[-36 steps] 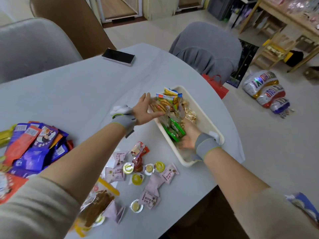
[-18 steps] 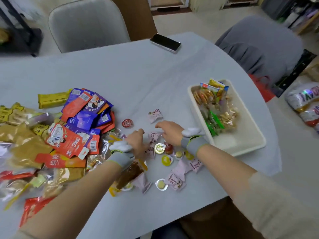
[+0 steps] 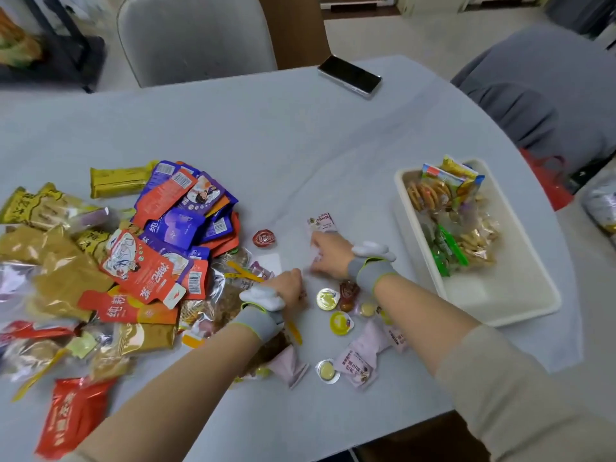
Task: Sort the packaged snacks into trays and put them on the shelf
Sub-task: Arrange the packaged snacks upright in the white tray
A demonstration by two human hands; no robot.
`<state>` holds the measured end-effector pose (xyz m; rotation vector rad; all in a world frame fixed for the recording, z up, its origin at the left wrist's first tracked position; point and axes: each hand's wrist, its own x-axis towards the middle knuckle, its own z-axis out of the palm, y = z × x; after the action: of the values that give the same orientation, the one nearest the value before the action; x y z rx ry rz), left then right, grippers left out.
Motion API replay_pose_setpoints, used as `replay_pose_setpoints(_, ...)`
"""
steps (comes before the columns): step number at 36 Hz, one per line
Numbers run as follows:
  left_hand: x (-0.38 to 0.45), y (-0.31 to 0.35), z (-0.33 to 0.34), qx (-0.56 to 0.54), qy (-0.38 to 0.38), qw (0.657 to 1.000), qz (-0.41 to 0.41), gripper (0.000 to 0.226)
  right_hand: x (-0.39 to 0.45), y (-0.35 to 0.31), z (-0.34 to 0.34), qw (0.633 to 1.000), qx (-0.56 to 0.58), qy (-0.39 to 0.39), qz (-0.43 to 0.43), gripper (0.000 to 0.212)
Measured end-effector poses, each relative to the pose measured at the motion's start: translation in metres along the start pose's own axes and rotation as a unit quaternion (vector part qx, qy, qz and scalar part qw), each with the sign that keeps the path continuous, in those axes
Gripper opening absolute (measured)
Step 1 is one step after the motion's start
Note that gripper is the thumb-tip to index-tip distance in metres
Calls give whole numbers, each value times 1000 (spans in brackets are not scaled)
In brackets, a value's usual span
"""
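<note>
A white tray at the table's right holds biscuit and green snack packs in its far half. Small jelly cups and pink packets lie scattered at the table's front middle. My right hand reaches among them with fingers curled on a pale pink packet, just short of another pink packet. My left hand sits beside it, curled like a fist over the small snacks; what it holds is hidden. A big heap of purple, red and gold snack packets covers the left.
A black phone lies at the table's far edge. A light grey chair stands behind the table, a darker grey one at the right, with a red bag below it. A red round cup sits near the heap.
Both hands left the tray and came back to the small snacks at the table's middle. My view swung left, so the big heap shows. The right hand reached slightly farther.
</note>
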<state>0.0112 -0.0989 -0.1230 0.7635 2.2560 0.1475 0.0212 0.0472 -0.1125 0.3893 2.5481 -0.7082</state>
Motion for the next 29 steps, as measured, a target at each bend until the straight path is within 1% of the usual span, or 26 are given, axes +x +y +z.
replay_pose_setpoints(1, 2, -2, -2, -20, 17, 1000, -4, 24, 4, 1, -10, 998, 47, 37, 10, 28)
replay_pose_setpoints(2, 2, -3, -4, -40, 43, 998, -6, 31, 8, 4, -20, 991, 104, 80, 23, 30)
replay_pose_setpoints(4, 4, -4, -10, -93, 91, 991, -30, 40, 18, 8, -38, 970, 189, 147, 46, 32)
replay_pose_setpoints(5, 3, -5, -12, -131, 111, 984, -42, 39, 23, 10, -44, 962, 210, 163, 56, 35)
replay_pose_setpoints(7, 5, -9, -14, -232, 129, 962, -67, 30, 33, 12, -49, 951, 247, 166, 79, 48)
replay_pose_setpoints(8, 7, -13, -14, -297, 125, 943, -81, 24, 38, 13, -49, 947, 264, 156, 91, 52)
replay_pose_setpoints(9, 5, -14, -14, -376, 106, 916, -93, 19, 40, 14, -48, 947, 269, 143, 103, 55)
replay_pose_setpoints(11, 4, -17, -14, -530, 78, 837, -110, 20, 49, 13, -40, 955, 244, 114, 120, 54)
replay_pose_setpoints(12, 3, -19, -14, -576, 75, 806, -118, 22, 53, 13, -35, 960, 226, 105, 125, 49)
replay_pose_setpoints(13, 2, -20, -15, -597, 74, 790, -124, 24, 56, 11, -29, 966, 204, 97, 130, 42)
replay_pose_setpoints(16, 2, -22, -11, -626, 61, 764, -144, 27, 59, 8, -15, 980, 135, 78, 127, 27)
replay_pose_setpoints(18, 2, -23, -11, -639, 52, 751, -159, 20, 57, 4, -10, 985, 118, 60, 110, 23)
replay_pose_setpoints(20, 0, -20, -13, -661, 61, 729, -167, 13, 52, 2, -8, 988, 114, 46, 98, 22)
replay_pose_setpoints(22, 1, -18, -14, -677, 78, 708, -185, 14, 45, -2, -10, 989, 112, 48, 89, 23)
replay_pose_setpoints(24, -2, -19, -12, -692, 80, 691, -193, 17, 31, -8, -9, 980, 155, 94, 84, 27)
replay_pose_setpoints(25, -3, -19, -11, -693, 72, 691, -193, 14, 20, -12, -8, 968, 200, 128, 77, 31)
replay_pose_setpoints(26, 0, -21, -9, -703, 59, 679, -201, 10, 14, -18, -7, 954, 251, 152, 60, 37)
replay_pose_setpoints(27, 2, -23, -8, -733, 35, 645, -213, 12, 8, -25, -5, 938, 299, 166, 49, 42)
replay_pose_setpoints(28, 0, -20, -8, -747, 12, 630, -214, 19, -5, -31, -4, 924, 335, 178, 43, 46)
replay_pose_setpoints(29, -3, -17, -10, -754, -1, 627, -197, 26, -10, -39, 0, 914, 361, 182, 42, 48)
